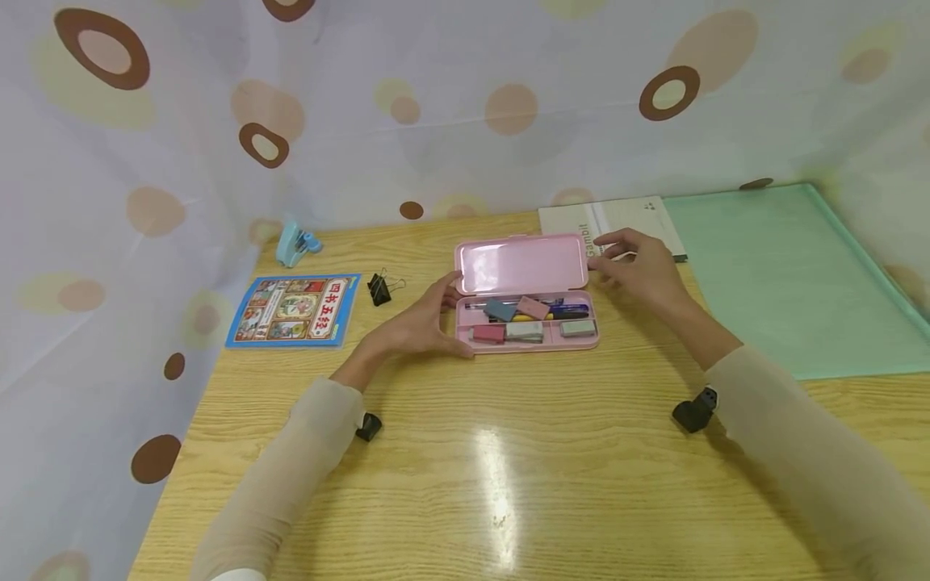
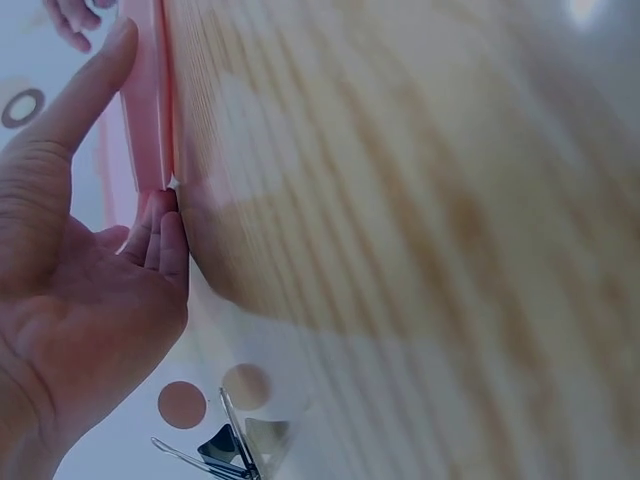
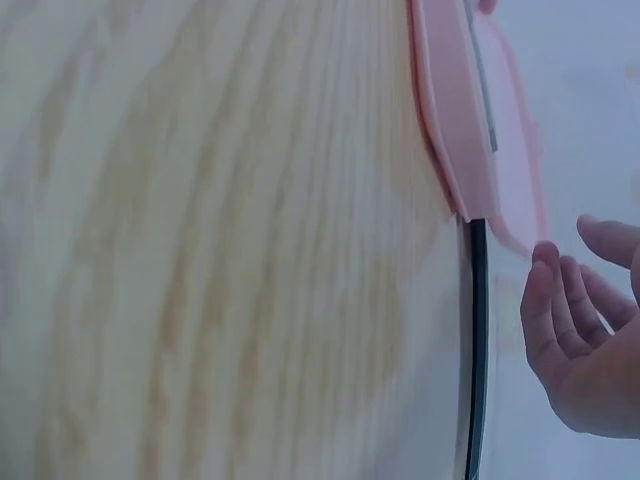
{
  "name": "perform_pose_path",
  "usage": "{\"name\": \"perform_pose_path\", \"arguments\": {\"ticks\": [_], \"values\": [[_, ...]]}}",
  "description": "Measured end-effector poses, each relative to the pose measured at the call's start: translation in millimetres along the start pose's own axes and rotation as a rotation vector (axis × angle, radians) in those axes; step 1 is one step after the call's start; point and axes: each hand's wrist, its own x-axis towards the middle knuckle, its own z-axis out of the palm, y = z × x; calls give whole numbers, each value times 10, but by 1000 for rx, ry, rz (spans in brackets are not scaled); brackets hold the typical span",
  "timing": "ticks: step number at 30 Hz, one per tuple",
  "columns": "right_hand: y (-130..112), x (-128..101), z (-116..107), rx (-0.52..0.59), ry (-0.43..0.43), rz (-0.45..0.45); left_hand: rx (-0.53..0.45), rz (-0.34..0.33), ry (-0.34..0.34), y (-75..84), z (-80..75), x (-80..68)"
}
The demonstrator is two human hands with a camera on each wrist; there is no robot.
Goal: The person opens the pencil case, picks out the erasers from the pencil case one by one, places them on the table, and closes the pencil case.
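Observation:
A pink pencil case lies on the wooden table with its lid raised at the back. In it are pens, a blue block, a pink block and several eraser-like pieces, including a white one. My left hand holds the left end of the case, thumb along the front side and fingers round the end. Beside the lid's right edge is my right hand, fingers loosely bent and holding nothing; in the right wrist view its fingertips come right at the lid's corner.
A blue-edged book and a black binder clip lie to the left, with a light-blue gadget behind. A white packet marked "Gambit" is behind my right hand, next to a green mat. Patterned cloth hangs behind.

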Motion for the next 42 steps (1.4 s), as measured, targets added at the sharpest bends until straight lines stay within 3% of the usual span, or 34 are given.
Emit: {"name": "perform_pose_path", "arguments": {"ticks": [6,13,21,42], "values": [[-84,-103,55,58,-184,-15,-28,-5,-4,-5,-8,1],[-186,-146,252,-53,-355,-90,-46,-10,-9,-7,-5,4],[-209,-89,416,-119,-355,-108,-51,0,-8,-28,11,29],[-248,-32,555,-222,-316,-215,-64,-20,-3,-2,11,13]]}}
